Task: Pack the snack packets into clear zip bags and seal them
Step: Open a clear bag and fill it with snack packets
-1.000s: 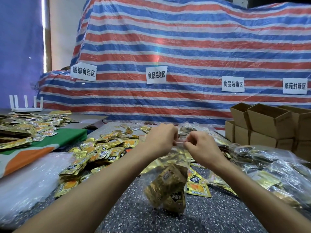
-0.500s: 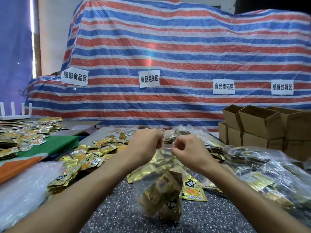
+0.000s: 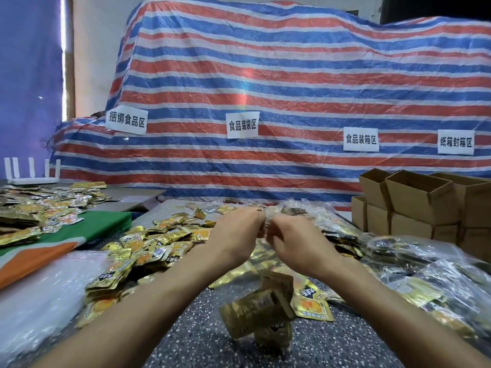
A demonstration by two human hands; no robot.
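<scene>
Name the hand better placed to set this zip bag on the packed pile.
Probably right hand: both pinch the zip bag at its top, but packed bags lie rightward, loose packets leftward.

The left hand (image 3: pixel 239 235) and right hand (image 3: pixel 295 240) pinch the top edge of the zip bag (image 3: pixel 256 266) side by side. The bag hangs directly below the grip, over the table (image 3: pixel 191 341), with snack packets (image 3: pixel 260 312) in its bottom. Left of the grip, a loose packet heap (image 3: pixel 148 245) lies on the table. Right of it lie filled bags (image 3: pixel 425 274), with cardboard boxes (image 3: pixel 419 203) stacked behind them. Behind the grip hangs a tarp (image 3: pixel 265 88).
</scene>
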